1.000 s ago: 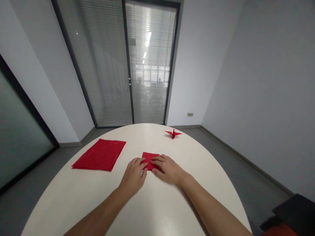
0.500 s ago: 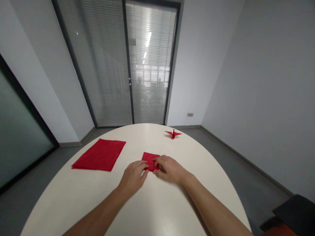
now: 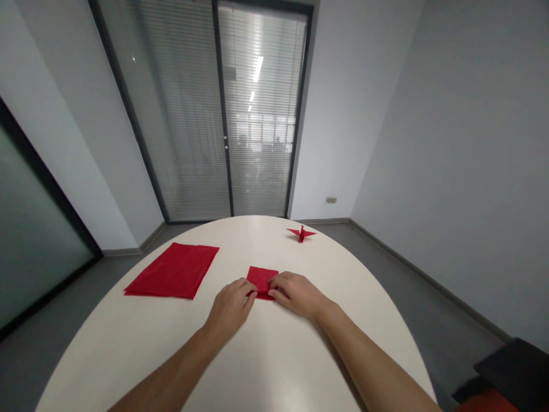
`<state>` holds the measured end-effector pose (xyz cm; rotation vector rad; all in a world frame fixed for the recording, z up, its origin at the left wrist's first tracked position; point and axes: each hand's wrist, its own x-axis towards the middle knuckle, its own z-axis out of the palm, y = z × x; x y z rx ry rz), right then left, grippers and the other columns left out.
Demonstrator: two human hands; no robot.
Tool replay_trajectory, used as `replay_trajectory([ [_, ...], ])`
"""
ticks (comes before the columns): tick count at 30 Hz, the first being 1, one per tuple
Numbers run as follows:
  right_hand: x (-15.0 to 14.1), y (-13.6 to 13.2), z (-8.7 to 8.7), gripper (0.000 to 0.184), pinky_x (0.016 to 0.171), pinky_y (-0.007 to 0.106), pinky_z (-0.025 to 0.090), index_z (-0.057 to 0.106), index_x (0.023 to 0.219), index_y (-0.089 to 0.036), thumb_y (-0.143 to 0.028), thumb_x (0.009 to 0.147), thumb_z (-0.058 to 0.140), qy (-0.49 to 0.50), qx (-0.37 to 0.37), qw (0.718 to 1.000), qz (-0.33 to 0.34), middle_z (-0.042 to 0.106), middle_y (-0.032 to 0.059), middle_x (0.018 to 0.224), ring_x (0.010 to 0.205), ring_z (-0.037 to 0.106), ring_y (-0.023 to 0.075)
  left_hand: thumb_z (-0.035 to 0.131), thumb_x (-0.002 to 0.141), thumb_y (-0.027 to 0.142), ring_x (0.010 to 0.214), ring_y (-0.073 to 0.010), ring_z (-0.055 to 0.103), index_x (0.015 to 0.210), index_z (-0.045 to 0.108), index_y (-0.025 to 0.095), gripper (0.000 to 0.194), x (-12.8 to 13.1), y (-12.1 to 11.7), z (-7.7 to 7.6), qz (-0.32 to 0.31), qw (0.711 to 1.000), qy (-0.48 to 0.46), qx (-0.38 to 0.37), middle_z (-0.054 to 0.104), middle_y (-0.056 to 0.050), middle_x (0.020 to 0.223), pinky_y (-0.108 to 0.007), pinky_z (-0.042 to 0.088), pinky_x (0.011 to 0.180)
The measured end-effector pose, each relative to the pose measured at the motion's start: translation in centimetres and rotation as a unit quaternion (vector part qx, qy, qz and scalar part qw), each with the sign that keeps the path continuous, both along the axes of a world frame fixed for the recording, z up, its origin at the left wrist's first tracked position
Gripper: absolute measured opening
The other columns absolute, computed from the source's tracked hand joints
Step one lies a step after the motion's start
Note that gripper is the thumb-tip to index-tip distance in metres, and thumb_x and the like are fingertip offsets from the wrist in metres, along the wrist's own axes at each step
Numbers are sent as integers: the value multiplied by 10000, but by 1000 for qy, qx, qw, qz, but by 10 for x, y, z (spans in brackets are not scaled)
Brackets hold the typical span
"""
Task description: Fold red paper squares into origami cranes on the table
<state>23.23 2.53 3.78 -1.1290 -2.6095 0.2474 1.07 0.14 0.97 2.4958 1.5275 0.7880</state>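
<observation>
A small square of folded red paper (image 3: 262, 277) lies on the white table in front of me. My left hand (image 3: 232, 300) pinches its left near corner between thumb and fingers. At the right side, my right hand (image 3: 295, 292) grips the paper's edge, thumb against bent fingertips. Along the near side, between the two hands, a layer of the paper is slightly raised. The fingertips cover both side edges in part.
A stack of larger red paper sheets (image 3: 174, 272) lies on the left of the round white table (image 3: 274, 355). Toward the far right edge stands a red origami crane (image 3: 301, 233). A dark chair (image 3: 514, 366) is at the lower right.
Both thumbs have moved up onto the near edge of the small paper and closed toward the fingers. That edge now looks lifted a little. The stack and crane stay where they were.
</observation>
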Motion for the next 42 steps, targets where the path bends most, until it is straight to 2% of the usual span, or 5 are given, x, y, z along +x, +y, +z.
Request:
replay_trajectory([
  [15,-7,3,-9,236,825,281,434,611,1163,-213,-274,1015,438,33,-8,996,-83,699,68,1027,929,642,189,472,938,121,925,-189,666,1031,654,212,225,-2,5,-6,15,999,-41,-6,709,-41,996,-298,499,842],
  [25,-12,5,-14,308,836,301,458,547,1263,-224,-225,959,500,71,-15,990,-117,693,74,1075,943,642,201,475,903,65,977,-174,660,1068,671,237,309,-3,6,-5,5,998,-53,-13,687,-31,1071,-290,520,874],
  [34,-14,5,-13,266,927,332,447,697,1106,-206,-142,917,521,66,55,994,-67,640,83,1134,1054,579,215,481,860,14,1090,-222,616,1119,729,208,407,-4,10,-12,10,1000,-5,-1,687,-71,1161,-374,507,995],
  [38,-17,0,-10,261,899,360,440,721,1113,-220,-237,967,505,31,61,997,-29,671,74,1081,997,595,220,486,843,20,1086,-240,598,1150,725,199,428,-5,12,-14,2,1000,3,14,685,-84,1145,-402,501,998],
  [42,-17,-2,-12,317,957,381,423,693,1200,-206,-327,995,484,24,47,998,-31,693,89,1142,1064,599,237,493,860,60,1076,-243,601,1165,719,199,404,-4,10,-12,-19,1000,6,20,695,-89,1145,-416,498,996],
])
